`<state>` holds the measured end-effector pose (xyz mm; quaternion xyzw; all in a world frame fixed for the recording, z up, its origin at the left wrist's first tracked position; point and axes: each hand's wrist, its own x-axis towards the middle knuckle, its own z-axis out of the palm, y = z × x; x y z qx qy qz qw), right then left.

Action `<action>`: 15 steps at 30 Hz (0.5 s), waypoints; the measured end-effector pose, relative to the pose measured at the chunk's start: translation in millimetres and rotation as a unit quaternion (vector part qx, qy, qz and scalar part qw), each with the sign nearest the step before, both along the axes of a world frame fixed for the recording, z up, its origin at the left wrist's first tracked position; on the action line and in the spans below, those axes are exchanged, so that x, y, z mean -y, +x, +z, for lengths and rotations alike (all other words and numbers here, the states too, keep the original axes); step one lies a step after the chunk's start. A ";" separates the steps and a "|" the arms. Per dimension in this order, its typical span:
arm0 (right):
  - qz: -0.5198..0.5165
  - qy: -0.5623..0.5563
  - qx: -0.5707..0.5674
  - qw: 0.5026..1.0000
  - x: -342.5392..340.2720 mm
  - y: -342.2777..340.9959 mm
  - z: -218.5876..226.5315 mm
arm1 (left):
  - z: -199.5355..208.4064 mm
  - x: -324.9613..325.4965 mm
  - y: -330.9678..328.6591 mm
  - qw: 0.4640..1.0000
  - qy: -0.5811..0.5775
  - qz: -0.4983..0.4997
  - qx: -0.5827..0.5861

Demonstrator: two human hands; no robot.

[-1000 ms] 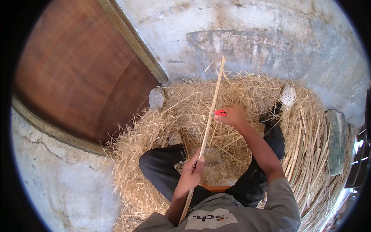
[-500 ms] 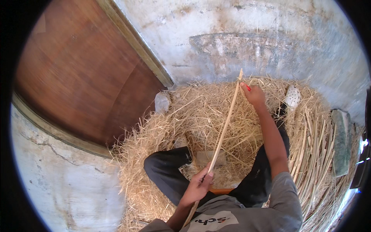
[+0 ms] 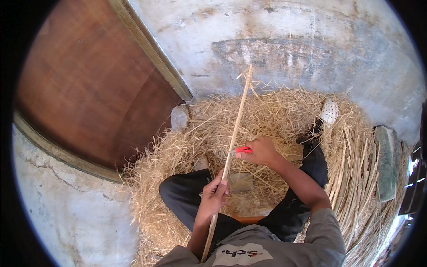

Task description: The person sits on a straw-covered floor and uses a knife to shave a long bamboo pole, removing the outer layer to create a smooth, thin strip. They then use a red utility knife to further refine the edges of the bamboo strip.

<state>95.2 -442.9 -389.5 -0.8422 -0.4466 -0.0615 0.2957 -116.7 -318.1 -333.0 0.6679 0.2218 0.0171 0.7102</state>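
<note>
A long, pale strip of split bamboo or cane (image 3: 239, 116) slants up and away from my lap, its far end frayed with thin curled shavings. My left hand (image 3: 214, 194) is closed around its lower part, and the near end runs down past my forearm. In my right hand (image 3: 261, 150) is a red-handled utility knife (image 3: 243, 150). Its blade touches the right side of the strip, a short way above my left hand. The fingers of the right hand are wrapped round the handle, partly hiding it.
Loose shavings (image 3: 275, 111) heap around my crossed legs. Several long strips (image 3: 351, 173) lie in a bundle to the right, beside a greenish stone slab (image 3: 387, 164). A brown door (image 3: 102, 84) stands at the left, a pale rock (image 3: 179, 118) by its corner. A stained wall (image 3: 284, 49) rises ahead.
My right hand with the knife has come from the strip's far tip down close to my left hand. The strip has swung left and stands steeper; curled shavings now hang at its tip.
</note>
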 end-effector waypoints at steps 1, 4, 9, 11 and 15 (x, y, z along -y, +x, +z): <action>0.005 0.009 0.003 1.000 -1.4 0.5 -2.1 | -0.1 1.8 -2.5 1.000 0.008 -0.001 0.001; 0.000 0.007 0.028 1.000 -2.1 8.7 -5.6 | 6.0 5.5 0.0 0.999 0.041 -0.015 0.008; -0.068 0.059 -0.006 0.996 -0.7 29.3 -12.1 | 1.5 8.3 1.3 0.999 0.017 -0.034 0.016; -0.152 0.083 -0.119 0.978 9.4 55.9 0.0 | -10.7 15.5 -4.6 0.998 0.016 -0.052 0.020; -0.120 -0.030 -0.041 0.991 7.5 41.7 0.2 | -2.9 12.7 -7.2 0.999 0.033 -0.041 -0.002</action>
